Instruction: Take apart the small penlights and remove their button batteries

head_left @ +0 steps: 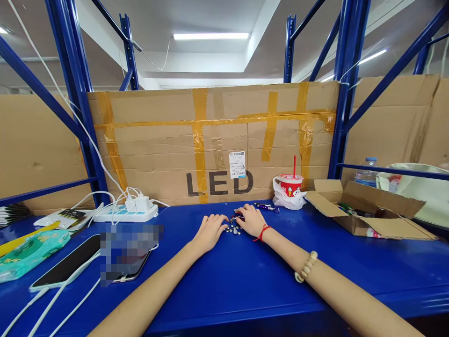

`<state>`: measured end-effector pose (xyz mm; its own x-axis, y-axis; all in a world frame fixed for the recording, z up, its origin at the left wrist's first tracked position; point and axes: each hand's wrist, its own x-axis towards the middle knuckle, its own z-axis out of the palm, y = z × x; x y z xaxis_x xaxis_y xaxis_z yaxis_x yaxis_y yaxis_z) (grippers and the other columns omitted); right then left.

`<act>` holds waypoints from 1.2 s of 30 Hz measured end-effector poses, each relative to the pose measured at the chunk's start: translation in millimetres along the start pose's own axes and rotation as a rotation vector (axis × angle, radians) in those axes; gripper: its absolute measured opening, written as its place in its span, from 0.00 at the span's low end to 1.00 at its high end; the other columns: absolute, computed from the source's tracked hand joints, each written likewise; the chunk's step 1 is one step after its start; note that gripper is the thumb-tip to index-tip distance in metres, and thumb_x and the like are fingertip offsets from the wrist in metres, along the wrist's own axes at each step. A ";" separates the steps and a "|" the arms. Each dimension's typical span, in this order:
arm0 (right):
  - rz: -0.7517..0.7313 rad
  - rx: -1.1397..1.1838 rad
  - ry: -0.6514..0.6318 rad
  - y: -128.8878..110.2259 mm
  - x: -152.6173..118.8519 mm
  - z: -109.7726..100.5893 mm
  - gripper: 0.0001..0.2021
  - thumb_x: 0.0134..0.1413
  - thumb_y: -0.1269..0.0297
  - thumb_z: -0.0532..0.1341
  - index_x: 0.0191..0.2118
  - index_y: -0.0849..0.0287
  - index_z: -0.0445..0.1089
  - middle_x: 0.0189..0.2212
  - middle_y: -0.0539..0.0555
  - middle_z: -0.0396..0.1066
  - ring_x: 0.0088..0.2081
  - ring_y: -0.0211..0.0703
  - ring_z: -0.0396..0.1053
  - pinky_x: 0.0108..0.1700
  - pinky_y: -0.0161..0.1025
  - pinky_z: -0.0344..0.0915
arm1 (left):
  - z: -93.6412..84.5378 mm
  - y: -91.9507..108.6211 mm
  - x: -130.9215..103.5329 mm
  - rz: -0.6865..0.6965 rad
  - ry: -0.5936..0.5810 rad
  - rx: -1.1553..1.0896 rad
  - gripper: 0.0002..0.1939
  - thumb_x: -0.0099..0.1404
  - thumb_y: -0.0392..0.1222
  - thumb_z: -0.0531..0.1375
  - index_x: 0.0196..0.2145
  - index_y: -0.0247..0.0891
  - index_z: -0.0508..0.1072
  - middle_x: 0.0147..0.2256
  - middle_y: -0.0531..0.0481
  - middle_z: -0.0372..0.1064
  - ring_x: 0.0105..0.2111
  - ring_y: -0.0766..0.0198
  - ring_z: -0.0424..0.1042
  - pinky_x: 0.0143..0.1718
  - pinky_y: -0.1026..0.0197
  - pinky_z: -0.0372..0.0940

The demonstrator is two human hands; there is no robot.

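My left hand rests on the blue tabletop, its fingers loosely extended and apart, with the thumb side beside a small cluster of shiny silver bead-like pieces. Across the cluster, my right hand has its fingers bent down around a small dark piece, mostly hidden beneath the fingertips; its kind cannot be made out. A red cord and a pale bead bracelet circle that forearm. Just behind the right hand lie dark blue pens.
At the right stand a red cup in a plastic bag and an open cardboard box. On the left are a white power strip, phones with cables and a green packet. A cardboard wall closes the back.
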<state>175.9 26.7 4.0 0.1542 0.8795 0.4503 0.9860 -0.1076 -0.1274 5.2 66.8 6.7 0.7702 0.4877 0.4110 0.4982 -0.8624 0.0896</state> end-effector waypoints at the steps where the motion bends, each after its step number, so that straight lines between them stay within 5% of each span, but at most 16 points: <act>1: 0.049 -0.041 0.006 2.5 0.4 1.7 0.17 0.52 0.57 0.49 0.45 0.56 0.65 0.42 0.57 0.62 0.45 0.47 0.57 0.45 0.43 0.52 | 0.5 -1.1 0.2 -0.002 -0.017 -0.048 0.14 0.66 0.46 0.39 0.42 0.44 0.60 0.40 0.52 0.64 0.39 0.63 0.59 0.41 0.58 0.52; 8: 0.395 -0.203 -0.077 28.4 6.4 7.1 0.29 0.53 0.49 0.43 0.57 0.62 0.51 0.56 0.63 0.48 0.57 0.59 0.42 0.52 0.51 0.39 | 1.0 -3.0 1.6 0.039 -0.095 -0.120 0.15 0.65 0.47 0.40 0.39 0.42 0.62 0.42 0.52 0.64 0.42 0.62 0.60 0.45 0.57 0.53; 12: 0.511 -0.203 -0.185 36.6 7.2 3.4 0.31 0.54 0.47 0.40 0.57 0.63 0.51 0.57 0.65 0.45 0.57 0.60 0.42 0.52 0.53 0.38 | 0.4 -2.7 1.2 0.043 -0.108 -0.117 0.15 0.65 0.47 0.41 0.39 0.42 0.63 0.41 0.52 0.65 0.42 0.62 0.62 0.44 0.57 0.55; 27: 0.465 -0.271 -0.109 39.0 6.4 2.3 0.27 0.54 0.52 0.44 0.53 0.65 0.57 0.53 0.63 0.53 0.53 0.54 0.51 0.51 0.51 0.43 | -3.2 -1.0 -0.8 0.028 -0.119 -0.129 0.14 0.64 0.45 0.42 0.41 0.42 0.63 0.43 0.51 0.65 0.43 0.61 0.62 0.45 0.56 0.56; 36: 0.501 -0.264 -0.129 37.6 6.7 3.9 0.22 0.54 0.56 0.46 0.53 0.58 0.58 0.53 0.61 0.50 0.51 0.56 0.53 0.46 0.48 0.49 | -5.4 0.0 -1.6 0.001 -0.130 -0.150 0.15 0.64 0.47 0.42 0.42 0.43 0.63 0.43 0.51 0.64 0.43 0.60 0.62 0.44 0.56 0.57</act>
<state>213.8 30.4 -1.1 0.6132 0.7391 0.2788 0.7799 -0.6225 -0.0648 1.8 65.4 11.0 0.8202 0.4921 0.2917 0.4402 -0.8686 0.2275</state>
